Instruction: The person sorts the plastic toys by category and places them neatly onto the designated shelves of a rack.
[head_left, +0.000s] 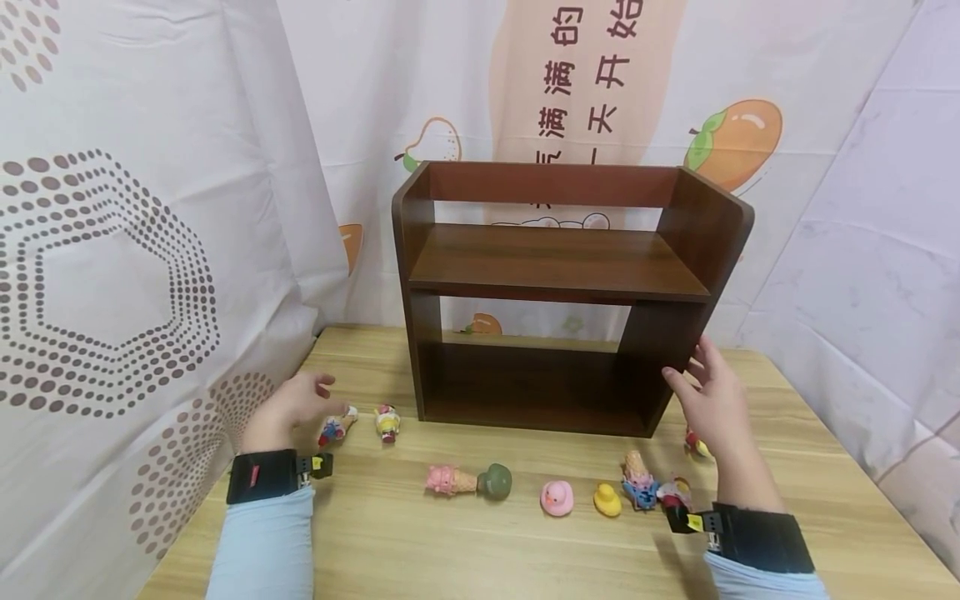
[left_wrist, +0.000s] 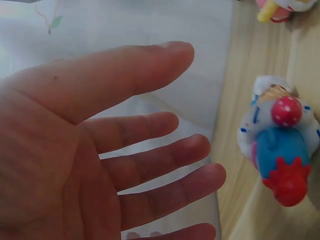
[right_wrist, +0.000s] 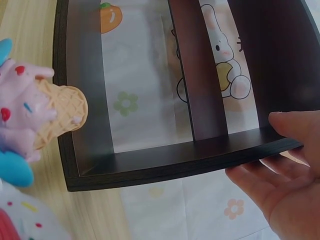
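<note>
A dark brown two-tier wooden shelf (head_left: 558, 260) stands upright at the back of the table. My right hand (head_left: 712, 404) is at its right side panel, the thumb on the inner side and the fingers on the outer side in the right wrist view. My left hand (head_left: 296, 404), thumb apart from the fingers, hovers at the left, holding nothing. Close to it lies a toy figure (left_wrist: 282, 145) with a blue and red body and white icing. A second small figure (head_left: 387, 423), yellow and white, lies between that one and the shelf.
Along the front lie a pink ice-cream cone toy (head_left: 441, 480), a green round-headed toy (head_left: 496, 482), a pink duck (head_left: 557, 497), a yellow duck (head_left: 607, 500) and a cone figure (head_left: 637, 483). Another figure (head_left: 699, 446) is partly behind my right wrist. A printed curtain (head_left: 360, 100) hangs behind.
</note>
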